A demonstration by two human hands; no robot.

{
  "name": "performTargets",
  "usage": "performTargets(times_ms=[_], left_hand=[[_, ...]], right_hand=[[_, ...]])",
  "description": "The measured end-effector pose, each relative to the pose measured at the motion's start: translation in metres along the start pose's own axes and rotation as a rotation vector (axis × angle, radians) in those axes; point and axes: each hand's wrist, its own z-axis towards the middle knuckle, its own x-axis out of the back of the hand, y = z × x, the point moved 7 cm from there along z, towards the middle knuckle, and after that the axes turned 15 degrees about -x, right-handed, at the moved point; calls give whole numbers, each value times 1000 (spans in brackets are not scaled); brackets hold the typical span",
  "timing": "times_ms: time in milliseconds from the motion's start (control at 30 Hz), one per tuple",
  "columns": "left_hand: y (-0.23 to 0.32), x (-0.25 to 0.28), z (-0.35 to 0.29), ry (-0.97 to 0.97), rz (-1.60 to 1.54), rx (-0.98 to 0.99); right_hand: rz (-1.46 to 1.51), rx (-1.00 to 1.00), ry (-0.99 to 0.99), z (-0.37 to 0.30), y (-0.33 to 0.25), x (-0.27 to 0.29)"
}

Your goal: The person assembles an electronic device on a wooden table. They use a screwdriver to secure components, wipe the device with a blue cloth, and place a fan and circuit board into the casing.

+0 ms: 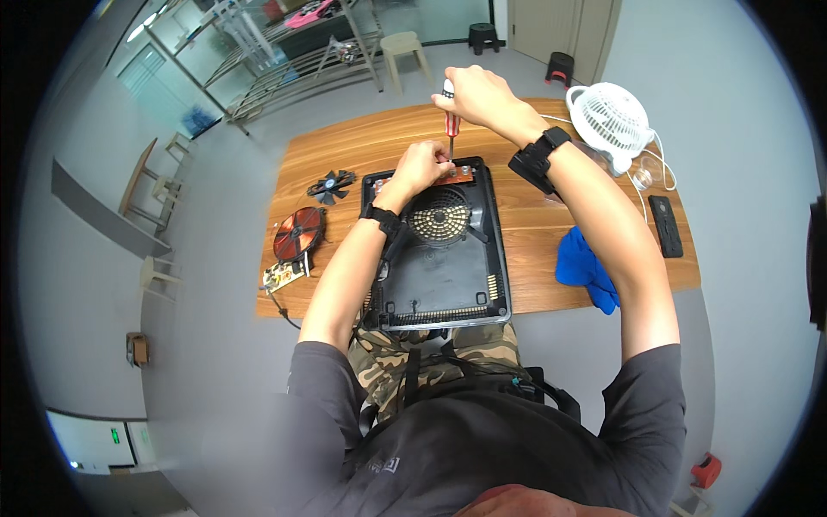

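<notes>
Head | right hand (480, 93) grips 1 screwdriver (452, 125) | left hand (423, 165) curled, hold unclear | 1 casing (441, 280)

Pale walls (732, 155) border a grey floor (211, 258). A metal rack (361, 45) stands far back — beige stool (401, 43) beside it, door (560, 30) farther right.

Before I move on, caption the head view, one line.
Right hand gripping an upright screwdriver, left hand near its tip, over an open black housing.

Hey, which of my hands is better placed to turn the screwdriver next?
Your right hand, I'd judge: it holds the screwdriver near the handle's top. Your left hand is by the orange-brown board and the screwdriver's lower end, so seems better suited to steadying.
</notes>
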Motion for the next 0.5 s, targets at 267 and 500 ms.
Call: performTargets(times_ms=[267,500], left_hand=[[-8,19,-34,52,91,64],[-64,62,-104,39,277,198]], right_hand=[[31,1,-46,-4,-29,-6],[33,-18,-29,-13,-39,-4]])
